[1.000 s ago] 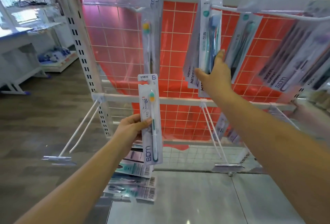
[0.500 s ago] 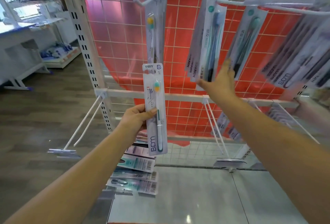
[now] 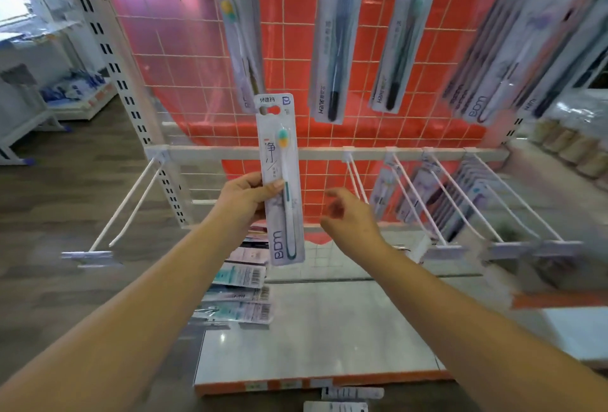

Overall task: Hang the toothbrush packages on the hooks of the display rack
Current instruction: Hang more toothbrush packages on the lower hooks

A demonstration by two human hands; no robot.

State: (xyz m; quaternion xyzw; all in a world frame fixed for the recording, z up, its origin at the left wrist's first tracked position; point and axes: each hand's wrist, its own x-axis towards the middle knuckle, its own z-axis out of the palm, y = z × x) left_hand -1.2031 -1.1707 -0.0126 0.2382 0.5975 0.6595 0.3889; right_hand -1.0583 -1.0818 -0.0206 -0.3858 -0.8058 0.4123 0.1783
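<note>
Left hand (image 3: 245, 196) grip pinches toothbrush package (image 3: 282, 181) upright (thumb on front). Right hand (image 3: 350, 217) beside it, grip loosely spread, empty. Hooks (image 3: 357, 178) just beyond.

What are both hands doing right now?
Left hand: holding a toothbrush package upright, thumb across its front.
Right hand: empty, fingers loosely curled, beside the package without touching it.

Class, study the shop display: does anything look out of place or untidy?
Yes: several toothbrush packages lie in a loose pile on the rack's base shelf, not on hooks. Two more packs lie on the floor in front.
</note>
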